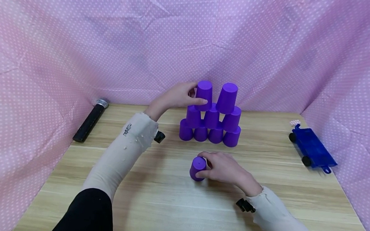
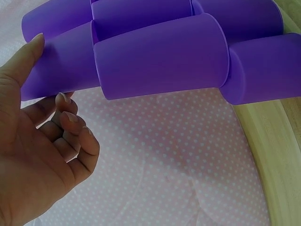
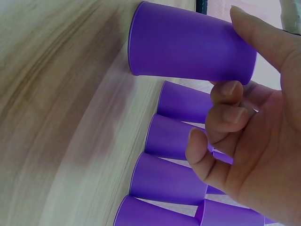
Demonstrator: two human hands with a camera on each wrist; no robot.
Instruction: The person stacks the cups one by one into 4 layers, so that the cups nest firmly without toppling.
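Note:
Purple cups stand upside down in a stepped stack: several in the bottom row [image 1: 215, 135], three in the middle row [image 1: 193, 116] and two on top. My left hand [image 1: 180, 95] pinches the top row's left cup [image 1: 204, 92] between thumb and fingers; that cup sits over the middle row. Beside it stands the top right cup [image 1: 227, 98], untouched. In front of the stack, my right hand [image 1: 225, 168] holds a single upside-down purple cup [image 1: 198, 167] near its base. Its rim is at the tabletop in the right wrist view; whether it touches, I cannot tell.
A black microphone [image 1: 90, 121] lies at the table's left edge. At the right edge is a blue toy trailer [image 1: 315, 146] with black wheels, near a small pinkish-white item [image 1: 295, 122]. Pink dotted cloth [image 1: 151, 40] hangs behind the wooden table [image 1: 167, 205] and along both sides.

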